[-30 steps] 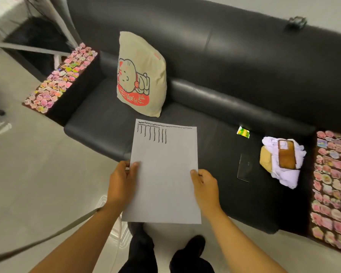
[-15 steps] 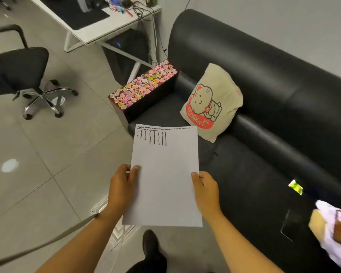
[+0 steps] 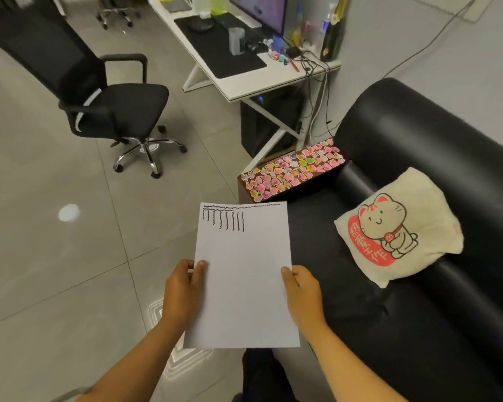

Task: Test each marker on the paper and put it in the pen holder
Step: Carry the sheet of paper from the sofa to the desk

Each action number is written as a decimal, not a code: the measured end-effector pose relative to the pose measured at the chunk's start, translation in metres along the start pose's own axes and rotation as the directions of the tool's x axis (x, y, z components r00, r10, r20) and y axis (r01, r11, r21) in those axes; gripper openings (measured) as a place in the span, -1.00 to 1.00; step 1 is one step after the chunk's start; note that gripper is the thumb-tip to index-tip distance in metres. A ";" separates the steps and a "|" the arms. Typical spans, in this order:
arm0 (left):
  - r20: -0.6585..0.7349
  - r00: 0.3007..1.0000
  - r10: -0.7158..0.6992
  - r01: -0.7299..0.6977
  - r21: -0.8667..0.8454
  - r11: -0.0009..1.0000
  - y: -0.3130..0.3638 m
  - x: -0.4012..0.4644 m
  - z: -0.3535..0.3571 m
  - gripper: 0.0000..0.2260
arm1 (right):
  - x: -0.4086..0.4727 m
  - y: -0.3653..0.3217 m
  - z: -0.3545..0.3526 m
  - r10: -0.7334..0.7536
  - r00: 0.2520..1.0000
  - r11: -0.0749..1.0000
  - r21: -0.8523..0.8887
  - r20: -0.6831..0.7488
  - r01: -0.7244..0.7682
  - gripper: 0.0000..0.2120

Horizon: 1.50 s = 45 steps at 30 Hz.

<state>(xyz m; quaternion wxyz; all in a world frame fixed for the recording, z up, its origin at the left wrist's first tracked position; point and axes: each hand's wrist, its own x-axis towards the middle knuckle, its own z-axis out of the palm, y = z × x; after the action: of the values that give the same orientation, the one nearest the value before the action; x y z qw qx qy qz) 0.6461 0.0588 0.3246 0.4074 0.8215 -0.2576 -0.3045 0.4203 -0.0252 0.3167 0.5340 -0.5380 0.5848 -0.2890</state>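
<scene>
Pinching white rectangular paper sheet (image 3: pixel 244 285) by both side edges: left hand (image 3: pixel 183 288), right hand (image 3: pixel 302 291); black scribbled marker lines (image 3: pixel 224 220) above, far from thumbs.

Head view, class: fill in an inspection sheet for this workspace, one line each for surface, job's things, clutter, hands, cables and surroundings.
Surface: white desk far off, with a black mat on it; nothing is being worked on there.
Job's things: paper held in the air, black wavy test strokes along its top edge; no marker or pen holder that I can make out.
Clutter: small items crowd the desk beside the monitor, too small to name.
Hands: left hand and right hand each grip a side edge of the paper.
Cables: cables hang off the desk's end.
Surroundings: black sofa with a cat cushion, office chair, tiled floor.
</scene>
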 end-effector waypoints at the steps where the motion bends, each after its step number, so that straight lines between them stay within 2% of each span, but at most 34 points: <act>1: -0.012 1.000 -0.007 0.007 -0.002 1.000 0.004 0.015 -0.002 -0.80 | 0.017 -0.007 0.008 -0.004 1.000 1.000 -0.004 0.017 0.004 -0.67; 6: -0.129 0.991 -0.041 0.042 0.003 0.999 0.030 0.097 -0.006 -0.80 | 0.107 -0.050 0.049 -0.040 0.992 0.998 -0.043 0.118 0.045 -0.70; 13: -0.201 0.977 -0.072 0.065 -0.041 0.997 0.070 0.193 -0.022 -0.79 | 0.209 -0.116 0.096 -0.091 0.975 0.992 -0.062 0.204 0.105 -0.73; 21: -0.203 0.977 -0.067 0.056 -0.062 0.997 0.096 0.298 -0.053 -0.79 | 0.294 -0.167 0.163 -0.114 0.961 0.989 -0.064 0.252 0.134 -0.71; 31: -0.167 0.985 -0.052 0.035 -0.103 0.994 0.121 0.499 -0.116 -0.77 | 0.425 -0.239 0.297 -0.084 0.968 0.989 -0.096 0.234 0.109 -0.68; 39: -0.168 0.986 -0.006 -0.005 -0.065 0.998 0.165 0.644 -0.152 -0.75 | 0.529 -0.311 0.377 -0.071 0.974 0.994 -0.066 0.216 0.087 -0.79; 45: -0.175 0.984 0.030 -0.033 -0.013 0.999 0.199 0.761 -0.151 -0.76 | 0.633 -0.356 0.423 -0.115 0.971 0.991 -0.036 0.210 0.125 -0.77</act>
<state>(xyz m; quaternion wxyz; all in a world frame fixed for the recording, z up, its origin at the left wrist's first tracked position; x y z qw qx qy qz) 1.2370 -0.4814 0.3406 0.4396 0.8377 -0.2313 -0.2269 1.0242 -0.6091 0.3321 0.5602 -0.6126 0.4991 -0.2487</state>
